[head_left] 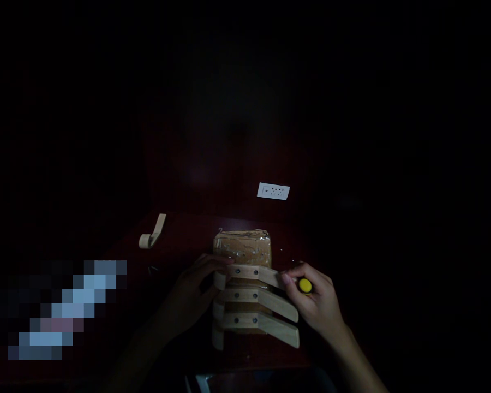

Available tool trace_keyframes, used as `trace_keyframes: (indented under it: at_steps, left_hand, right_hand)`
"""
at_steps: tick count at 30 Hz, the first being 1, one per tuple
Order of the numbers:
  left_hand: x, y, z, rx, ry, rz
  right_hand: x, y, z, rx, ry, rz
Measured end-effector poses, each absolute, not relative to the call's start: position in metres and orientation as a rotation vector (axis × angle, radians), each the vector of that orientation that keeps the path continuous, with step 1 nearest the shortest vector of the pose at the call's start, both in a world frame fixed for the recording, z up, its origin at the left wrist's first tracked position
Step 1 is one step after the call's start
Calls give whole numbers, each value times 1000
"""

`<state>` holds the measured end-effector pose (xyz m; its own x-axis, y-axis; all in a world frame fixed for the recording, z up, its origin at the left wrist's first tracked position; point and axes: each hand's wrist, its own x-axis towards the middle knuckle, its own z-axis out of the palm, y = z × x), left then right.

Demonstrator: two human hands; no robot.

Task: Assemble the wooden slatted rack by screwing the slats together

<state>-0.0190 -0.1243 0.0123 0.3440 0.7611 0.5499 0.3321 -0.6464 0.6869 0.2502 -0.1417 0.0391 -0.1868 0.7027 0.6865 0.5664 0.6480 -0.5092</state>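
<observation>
Three pale curved wooden pieces point(245, 295), each with two dark screws, lie one below another across a brown taped block point(245, 245). My left hand point(196, 292) is closed around the left end of the top piece, fingertips on its upper edge. With my right hand point(315, 297) I pinch the right end of that same piece. A tool with a round yellow end point(305, 285) is also tucked in my right hand; the rest of it is hidden by the fingers.
A loose curved wooden piece point(157, 232) lies at the back left of the dark red table point(180, 226). A white socket plate point(273, 191) is behind. Small bits lie beside the block. A pixelated bright patch covers the lower left.
</observation>
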Motion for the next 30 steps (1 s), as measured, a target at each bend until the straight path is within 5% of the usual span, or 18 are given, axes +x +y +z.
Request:
trace_keyframes:
  at_steps: [7, 15, 30]
  left_hand:
    - [-19, -121, 8, 2142, 1007, 1270]
    - [-13, -130, 10, 2178, 1038, 1189]
    - [-10, -132, 5, 2282, 1025, 1202]
  right_hand:
    - [259, -150, 68, -1212, -1699, -50]
    - [227, -130, 117, -1305, -2377, 46]
    - [236, -140, 99, -1342, -2284, 416]
